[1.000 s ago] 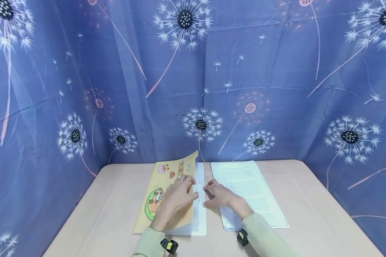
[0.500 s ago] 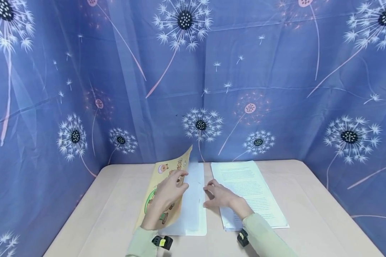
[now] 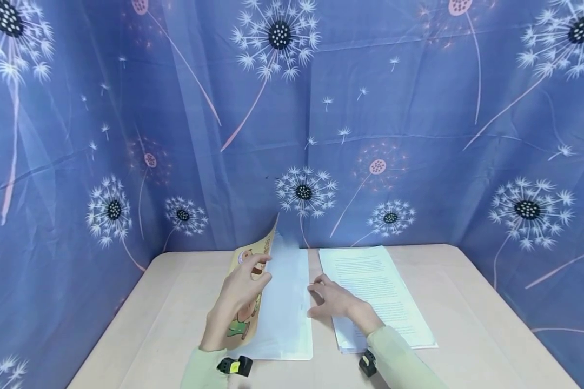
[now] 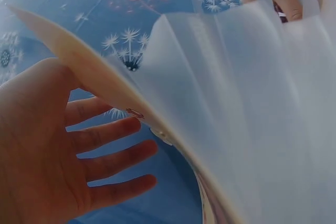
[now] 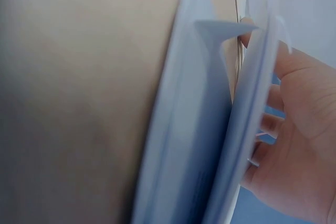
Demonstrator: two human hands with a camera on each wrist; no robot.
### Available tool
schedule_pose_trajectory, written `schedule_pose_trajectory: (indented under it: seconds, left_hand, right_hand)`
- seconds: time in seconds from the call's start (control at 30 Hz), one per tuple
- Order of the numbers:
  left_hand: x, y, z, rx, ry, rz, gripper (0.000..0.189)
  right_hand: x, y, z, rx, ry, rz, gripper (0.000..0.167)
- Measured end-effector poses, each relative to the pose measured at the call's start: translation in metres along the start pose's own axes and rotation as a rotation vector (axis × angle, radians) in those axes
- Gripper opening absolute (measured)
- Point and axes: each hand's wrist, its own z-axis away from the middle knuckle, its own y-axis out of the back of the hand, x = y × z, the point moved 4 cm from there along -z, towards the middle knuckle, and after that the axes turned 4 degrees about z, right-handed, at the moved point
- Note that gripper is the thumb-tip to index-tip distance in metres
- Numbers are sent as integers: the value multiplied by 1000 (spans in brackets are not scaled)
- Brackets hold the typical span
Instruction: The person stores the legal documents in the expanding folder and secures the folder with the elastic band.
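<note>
My left hand holds the free edge of the yellow cartoon-printed cover of a clear-pocket folder, keeping it raised and bent to the left. In the left wrist view, the fingers spread along the cover's outer side, with the thumb tip hidden by the cover. Translucent pockets fan out on its inner side. My right hand, fingers loosely bent, is at the folder's right edge. The right wrist view shows this hand partly behind white sheet edges; whether it touches them is unclear.
A stack of printed paper lies right of the folder, partly under my right forearm. Both lie on a pale table. A blue dandelion-patterned cloth encloses the back and sides.
My left hand has moved left, swinging the yellow cover further upright and leftward. More of the translucent pockets shows. My right hand has stayed in place.
</note>
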Motion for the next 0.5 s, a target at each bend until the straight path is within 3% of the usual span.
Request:
schedule_pose_trajectory:
  seconds: [0.5]
  left_hand:
    - [-8,29,3,15,59,106,42]
  right_hand:
    - [2,-2,-1,4,-12,11,71]
